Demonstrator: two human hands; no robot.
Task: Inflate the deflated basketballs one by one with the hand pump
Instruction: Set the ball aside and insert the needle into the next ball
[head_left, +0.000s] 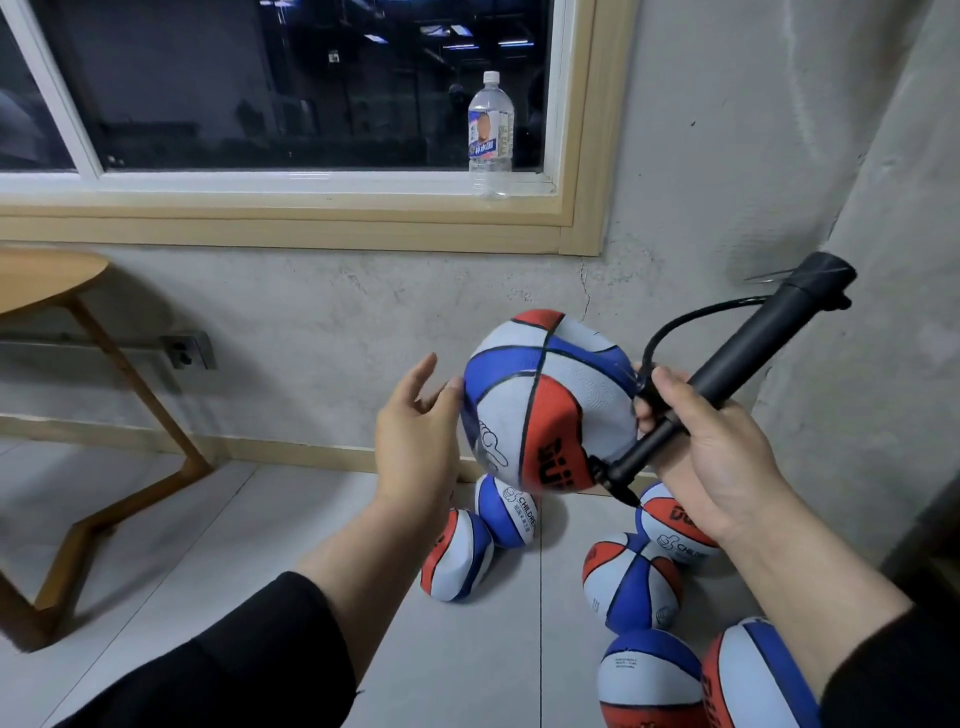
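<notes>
six floor basketballs (631, 587), one held basketball (550, 400)

clear water bottle (490, 136) on the window sill (280, 183), wooden table (47, 275) at left

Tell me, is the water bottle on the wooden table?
No, the water bottle stands upright on the window sill, while the wooden table sits lower at the left.

floor (208, 545): pale tiles | six basketballs (631, 582) (clustered near wall) | wooden table (47, 275) stands left
</notes>
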